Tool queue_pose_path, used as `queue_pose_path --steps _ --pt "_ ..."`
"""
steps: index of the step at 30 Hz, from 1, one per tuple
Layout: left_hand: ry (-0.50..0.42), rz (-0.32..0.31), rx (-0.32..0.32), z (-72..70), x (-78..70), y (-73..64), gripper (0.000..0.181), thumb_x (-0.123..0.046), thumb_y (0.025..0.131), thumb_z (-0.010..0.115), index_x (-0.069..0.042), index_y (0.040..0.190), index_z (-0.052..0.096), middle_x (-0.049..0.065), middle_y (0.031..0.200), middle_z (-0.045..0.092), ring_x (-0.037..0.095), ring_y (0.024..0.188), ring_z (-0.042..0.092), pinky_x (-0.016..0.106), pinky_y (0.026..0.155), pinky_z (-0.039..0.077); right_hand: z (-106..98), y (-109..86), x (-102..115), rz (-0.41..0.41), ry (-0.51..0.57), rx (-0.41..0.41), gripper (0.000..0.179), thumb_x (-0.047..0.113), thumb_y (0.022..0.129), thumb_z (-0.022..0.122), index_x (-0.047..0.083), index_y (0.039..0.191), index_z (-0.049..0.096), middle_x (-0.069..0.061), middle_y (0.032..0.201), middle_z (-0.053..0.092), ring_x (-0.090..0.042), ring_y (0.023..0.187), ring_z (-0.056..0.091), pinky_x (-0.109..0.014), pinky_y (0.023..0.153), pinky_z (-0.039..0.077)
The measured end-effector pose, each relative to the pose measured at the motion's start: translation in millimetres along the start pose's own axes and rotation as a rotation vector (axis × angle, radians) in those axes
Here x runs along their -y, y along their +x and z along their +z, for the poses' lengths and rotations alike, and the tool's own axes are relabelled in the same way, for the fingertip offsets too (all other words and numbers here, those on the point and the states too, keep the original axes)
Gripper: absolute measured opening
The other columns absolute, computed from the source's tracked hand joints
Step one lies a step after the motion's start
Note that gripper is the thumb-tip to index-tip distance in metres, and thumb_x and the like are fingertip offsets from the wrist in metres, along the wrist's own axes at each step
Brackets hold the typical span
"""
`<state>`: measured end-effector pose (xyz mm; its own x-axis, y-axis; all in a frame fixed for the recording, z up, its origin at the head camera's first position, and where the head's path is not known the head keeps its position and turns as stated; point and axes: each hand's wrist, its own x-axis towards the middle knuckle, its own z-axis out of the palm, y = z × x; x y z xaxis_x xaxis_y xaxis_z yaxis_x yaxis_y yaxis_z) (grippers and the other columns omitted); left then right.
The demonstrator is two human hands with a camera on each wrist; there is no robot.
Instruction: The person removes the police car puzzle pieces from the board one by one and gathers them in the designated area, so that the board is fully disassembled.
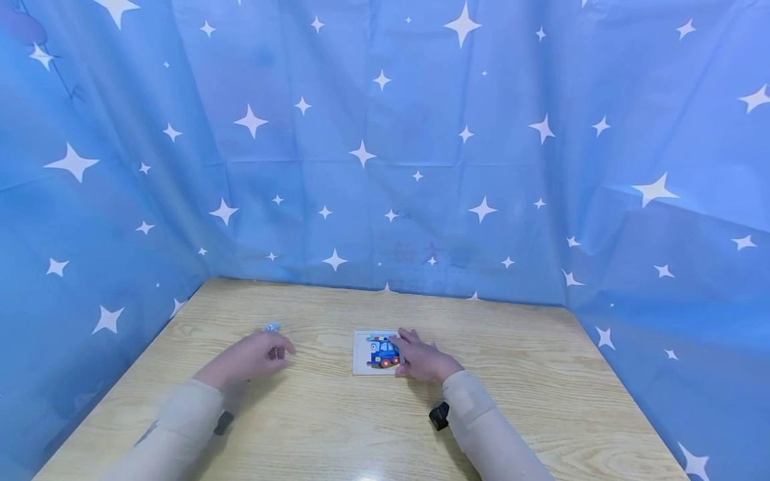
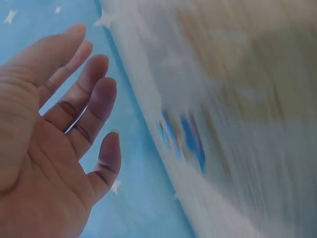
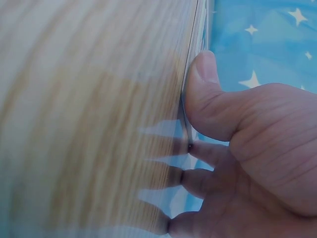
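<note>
A white picture board point(image 1: 361, 368) with a blue cartoon car point(image 1: 382, 352) on it lies flat on the table. My right hand point(image 1: 424, 359) rests on its right end, fingers spread and covering part of the car. In the right wrist view the thumb point(image 3: 204, 94) lies along the board's edge point(image 3: 198, 29), while several fingertips touch the tabletop. To the left, my left hand point(image 1: 259, 357) hovers above the table with loosely bent fingers and nothing in them. Small blue pieces point(image 1: 272, 327) lie just beyond it; they appear blurred in the left wrist view.
The light wood table point(image 1: 325, 427) is enclosed on its back and sides by a blue curtain point(image 1: 415, 187) printed with white stars. A black wrist device point(image 1: 440, 415) sits under the right forearm, and another dark one point(image 1: 224, 422) under the left.
</note>
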<state>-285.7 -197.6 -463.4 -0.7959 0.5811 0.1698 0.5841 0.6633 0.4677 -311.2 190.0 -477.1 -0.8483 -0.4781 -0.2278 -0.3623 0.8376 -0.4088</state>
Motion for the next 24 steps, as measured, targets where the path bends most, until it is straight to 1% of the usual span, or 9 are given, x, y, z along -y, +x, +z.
queue_pose_path --steps 2,4,6,9,12,14,18,20,24 --pt "0.019 0.028 -0.001 5.7 -7.1 5.7 0.015 -0.010 0.090 0.075 -0.006 0.104 0.073 -0.008 0.085 0.064 0.004 0.078 0.057 0.028 0.072 0.052 0.5 0.2 0.4 0.000 -0.006 -0.003 0.073 0.030 0.098 0.064 0.010 0.160 0.030 -0.016 0.168 0.012 -0.040 0.154 0.005 -0.072 0.114 0.012" --pt "0.034 0.034 -0.003 11.0 -14.6 11.4 0.014 -0.011 0.090 0.075 -0.007 0.104 0.074 -0.008 0.086 0.065 0.005 0.079 0.059 0.028 0.072 0.053 0.9 0.3 0.3 0.001 0.001 -0.005 0.072 0.029 0.098 0.064 0.011 0.160 0.030 -0.016 0.168 0.012 -0.040 0.154 0.005 -0.072 0.114 0.011" --pt "0.054 0.020 -0.013 16.2 -23.0 17.5 0.016 -0.012 0.090 0.076 -0.008 0.104 0.074 -0.006 0.088 0.066 0.007 0.080 0.060 0.028 0.073 0.053 1.2 0.1 -0.4 0.004 0.012 -0.005 0.073 0.029 0.098 0.064 0.012 0.160 0.030 -0.015 0.169 0.011 -0.040 0.154 0.003 -0.072 0.114 0.010" --pt "0.123 0.006 -0.046 27.0 -34.1 28.9 0.016 -0.015 0.088 0.077 -0.010 0.103 0.075 -0.005 0.089 0.066 0.010 0.081 0.061 0.030 0.073 0.053 1.0 -0.6 -1.1 0.003 0.019 -0.006 0.073 0.028 0.098 0.064 0.012 0.160 0.029 -0.015 0.169 0.010 -0.040 0.154 0.002 -0.072 0.114 0.009" --pt "0.208 -0.022 -0.089 40.0 -46.7 41.1 0.014 -0.018 0.087 0.079 -0.014 0.099 0.076 -0.006 0.088 0.067 0.012 0.083 0.063 0.038 0.075 0.052 0.7 -1.3 -1.4 -0.002 0.016 -0.007 0.073 0.029 0.098 0.064 0.011 0.160 0.030 -0.017 0.168 0.010 -0.041 0.154 0.003 -0.072 0.114 0.009" --pt "0.235 -0.051 -0.108 47.9 -55.1 48.2 0.013 -0.021 0.087 0.080 -0.016 0.098 0.077 -0.007 0.088 0.067 0.014 0.086 0.063 0.044 0.079 0.049 0.5 -1.9 -0.8 -0.003 0.025 -0.005 0.073 0.029 0.098 0.064 0.011 0.160 0.029 -0.017 0.168 0.010 -0.041 0.154 0.002 -0.072 0.114 0.008" --pt "0.245 -0.108 -0.121 59.5 -73.4 60.7 0.011 -0.024 0.086 0.081 -0.018 0.095 0.078 -0.007 0.089 0.068 0.017 0.091 0.063 0.050 0.083 0.044 0.0 -2.1 -0.4 -0.002 0.043 0.002 0.073 0.029 0.099 0.063 0.012 0.161 0.028 -0.016 0.169 0.008 -0.040 0.154 0.000 -0.072 0.114 0.006" --pt "0.238 -0.138 -0.119 64.2 -81.6 66.6 0.011 -0.024 0.086 0.081 -0.018 0.094 0.078 -0.007 0.090 0.068 0.019 0.094 0.063 0.051 0.085 0.043 -0.3 -2.1 -0.5 0.002 0.051 0.003 0.072 0.028 0.099 0.062 0.012 0.161 0.027 -0.015 0.169 0.007 -0.040 0.154 -0.001 -0.072 0.115 0.005" --pt "0.243 -0.179 -0.123 74.2 -93.0 77.2 0.011 -0.025 0.086 0.080 -0.017 0.094 0.079 -0.005 0.090 0.068 0.020 0.094 0.063 0.052 0.084 0.042 -0.3 -1.9 -0.4 0.010 0.051 -0.001 0.072 0.029 0.100 0.063 0.013 0.161 0.028 -0.015 0.169 0.008 -0.040 0.154 0.000 -0.071 0.115 0.004"
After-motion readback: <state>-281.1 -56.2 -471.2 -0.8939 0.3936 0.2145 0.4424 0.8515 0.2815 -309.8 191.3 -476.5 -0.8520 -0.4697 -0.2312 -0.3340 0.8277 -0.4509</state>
